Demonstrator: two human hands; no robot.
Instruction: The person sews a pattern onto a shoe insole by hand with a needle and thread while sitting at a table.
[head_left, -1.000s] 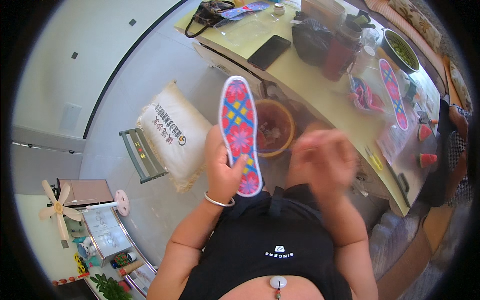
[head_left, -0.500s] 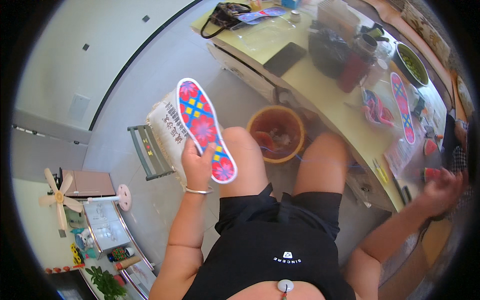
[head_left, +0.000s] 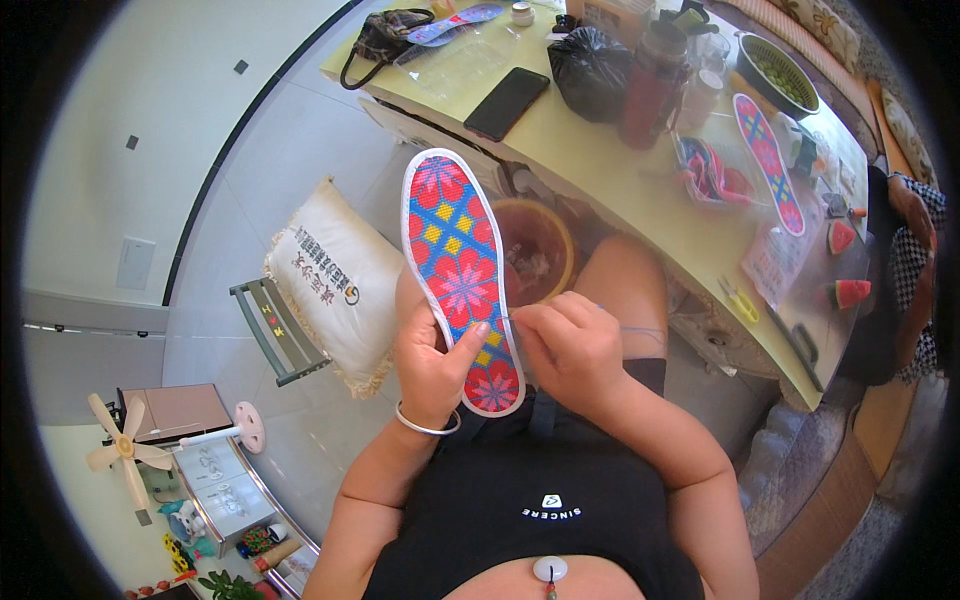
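My left hand [head_left: 428,365] grips an embroidered insole [head_left: 465,255] by its narrow lower half, thumb on the patterned face. The insole has a white rim and red, pink, blue and yellow stitched flowers, and is held upright above my lap. At its right edge, my right hand [head_left: 578,350] is pinched on what looks like a thin needle; the fingers hide most of it. A fine blue thread [head_left: 642,331] trails rightward from that hand over my thigh. A matching insole [head_left: 768,165] lies on the table.
An orange-rimmed bucket [head_left: 560,245] stands on the floor behind the insole. To the left is a folding stool [head_left: 280,335] beside a white cushion [head_left: 335,280]. The yellow table [head_left: 610,190] bears a phone [head_left: 508,104], a black bag [head_left: 590,72], yellow-handled scissors [head_left: 740,300] and watermelon pieces [head_left: 848,293].
My right hand has come from the table's right side, near the watermelon, to the insole's edge and is now pinched there. The insole has moved right, in front of my lap.
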